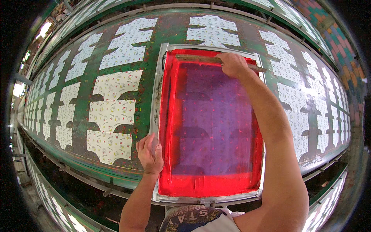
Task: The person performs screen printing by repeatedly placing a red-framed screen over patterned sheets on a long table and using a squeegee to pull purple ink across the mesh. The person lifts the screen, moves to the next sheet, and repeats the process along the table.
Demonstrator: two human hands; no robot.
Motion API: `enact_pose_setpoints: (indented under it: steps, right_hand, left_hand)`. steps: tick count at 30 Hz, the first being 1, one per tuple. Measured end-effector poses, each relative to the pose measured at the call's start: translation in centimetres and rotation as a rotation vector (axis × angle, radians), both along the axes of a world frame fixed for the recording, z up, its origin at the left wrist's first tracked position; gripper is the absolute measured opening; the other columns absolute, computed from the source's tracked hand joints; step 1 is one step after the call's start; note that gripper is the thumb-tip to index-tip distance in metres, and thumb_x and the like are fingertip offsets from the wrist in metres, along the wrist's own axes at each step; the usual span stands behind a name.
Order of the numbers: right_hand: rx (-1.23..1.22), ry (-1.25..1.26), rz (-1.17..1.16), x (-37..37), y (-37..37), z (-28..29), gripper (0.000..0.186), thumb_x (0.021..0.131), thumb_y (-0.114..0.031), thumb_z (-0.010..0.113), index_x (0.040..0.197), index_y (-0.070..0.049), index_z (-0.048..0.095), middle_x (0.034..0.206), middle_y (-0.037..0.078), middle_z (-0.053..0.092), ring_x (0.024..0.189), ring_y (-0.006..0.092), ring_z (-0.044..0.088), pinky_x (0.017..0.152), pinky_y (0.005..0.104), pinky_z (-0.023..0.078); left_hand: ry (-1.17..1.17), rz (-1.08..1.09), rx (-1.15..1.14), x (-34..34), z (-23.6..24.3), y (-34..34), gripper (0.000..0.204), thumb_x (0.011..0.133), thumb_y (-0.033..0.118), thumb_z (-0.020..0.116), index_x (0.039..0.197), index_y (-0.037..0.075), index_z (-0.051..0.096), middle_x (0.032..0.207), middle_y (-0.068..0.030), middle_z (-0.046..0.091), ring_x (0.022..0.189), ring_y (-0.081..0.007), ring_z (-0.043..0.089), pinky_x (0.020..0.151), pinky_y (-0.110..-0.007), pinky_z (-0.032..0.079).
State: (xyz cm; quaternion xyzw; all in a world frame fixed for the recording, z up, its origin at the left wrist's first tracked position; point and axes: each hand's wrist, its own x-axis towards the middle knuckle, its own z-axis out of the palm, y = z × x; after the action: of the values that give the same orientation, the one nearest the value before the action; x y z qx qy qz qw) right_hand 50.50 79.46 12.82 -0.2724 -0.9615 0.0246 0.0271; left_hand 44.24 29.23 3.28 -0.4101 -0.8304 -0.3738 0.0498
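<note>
A silk-screen printing frame [154,112] with pale metal rails lies in front of me on the long table. Bright red ink [205,185] borders its purple-tinted mesh [216,116], and cut shapes show dimly through it. My right hand [234,65] is closed on the wooden squeegee [197,58], which spans the mesh near the far rail; its right end passes over the right rail. Down at the left rail, my left hand [150,154] grips the frame's edge, thumb on the mesh side and fingers on the outer side.
Rows of pale printed fabric pieces [112,112] lie flat on the green and brown table [145,96] to both sides. A metal rail [104,189] runs along the table's near edge. Another table with fabric pieces [58,208] stands at lower left. Tiled flooring [340,46] shows at far right.
</note>
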Motion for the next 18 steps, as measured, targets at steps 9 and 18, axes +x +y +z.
enact_pose_setpoints:
  steps: [9, 18]
  right_hand:
    - [-0.026, -0.046, 0.098, -0.5, 2.6, 1.0, 0.05, 0.09, -0.012, 0.06, 0.136, -0.018, 0.078, 0.132, 0.021, 0.077, 0.125, 0.0421, 0.073, 0.109, 0.0542, 0.057]
    - [-0.15, -0.137, 0.164, 4.3, -4.1, 2.2, 0.045, 0.086, -0.009, 0.063, 0.127, -0.016, 0.081, 0.117, 0.022, 0.08, 0.116, 0.0443, 0.075, 0.102, 0.0569, 0.058]
  left_hand:
    - [-0.009, 0.007, -0.029, 0.0, -0.2, 0.2, 0.056, 0.109, 0.046, 0.058, 0.142, 0.002, 0.068, 0.132, -0.02, 0.07, 0.123, -0.0391, 0.063, 0.111, -0.053, 0.043]
    - [0.041, -0.017, 0.003, -0.1, 0.0, 0.5, 0.046, 0.112, 0.038, 0.056, 0.137, 0.002, 0.069, 0.13, -0.0216, 0.072, 0.119, -0.0417, 0.064, 0.11, -0.054, 0.043]
